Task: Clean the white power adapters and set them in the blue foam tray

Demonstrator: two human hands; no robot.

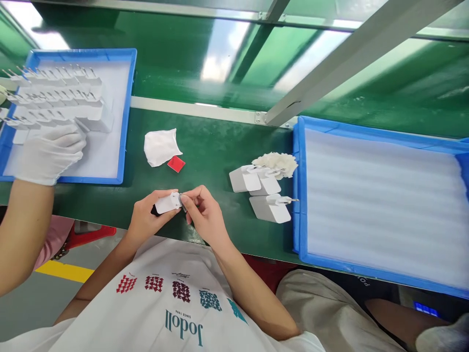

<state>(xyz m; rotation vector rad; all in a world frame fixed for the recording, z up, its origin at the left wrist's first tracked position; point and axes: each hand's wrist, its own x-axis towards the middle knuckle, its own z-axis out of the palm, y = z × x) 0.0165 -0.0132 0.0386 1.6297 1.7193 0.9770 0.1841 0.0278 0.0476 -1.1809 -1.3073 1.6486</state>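
My left hand (144,212) grips a white plug-in charger (167,204) near the table's front edge. At the charger's right end, the fingers of my right hand (207,215) are pinched around a small greyish piece, too covered by fingertips to name. Beyond my hands lie a white cloth (160,146) and a small red square (176,164) touching its lower right corner. Off to the right, three white chargers with pins rest on their sides: one (242,179), another (270,186) beside it, and a nearer one (269,209).
A pale crumpled heap (276,160) lies behind those chargers. Close by stands a blue tray (301,195) with a white liner. In the left blue tray (128,107) are rows of chargers, where a co-worker's gloved hand (51,154) reaches. A metal post (330,68) slants above the table.
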